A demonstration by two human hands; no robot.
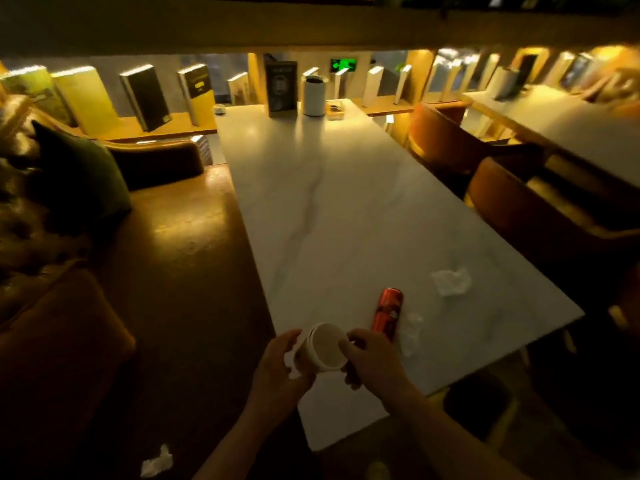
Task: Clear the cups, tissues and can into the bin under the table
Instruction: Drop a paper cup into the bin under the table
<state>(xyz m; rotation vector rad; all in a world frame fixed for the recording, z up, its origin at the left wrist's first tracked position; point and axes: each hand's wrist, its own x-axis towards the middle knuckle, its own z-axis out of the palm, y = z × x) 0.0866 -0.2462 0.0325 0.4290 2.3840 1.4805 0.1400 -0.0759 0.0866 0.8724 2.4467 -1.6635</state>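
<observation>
A paper cup (327, 348) with a white inside is held over the near end of the white marble table (346, 220). My left hand (277, 368) curls around its left side and my right hand (372, 362) pinches its right rim. A red can (388, 313) lies on its side just beyond my right hand. One crumpled tissue (410, 332) rests right of the can, another tissue (450, 280) lies farther right near the table's edge. A third tissue (157, 462) lies on the floor at lower left. A dark bin (481, 403) stands under the table's right corner.
A brown sofa (156, 271) with a dark cushion (79, 178) runs along the left. Orange chairs (519, 209) line the right side. At the far end stand a menu stand (281, 88), a white canister (314, 95) and small dishes. Books fill the lit shelf behind.
</observation>
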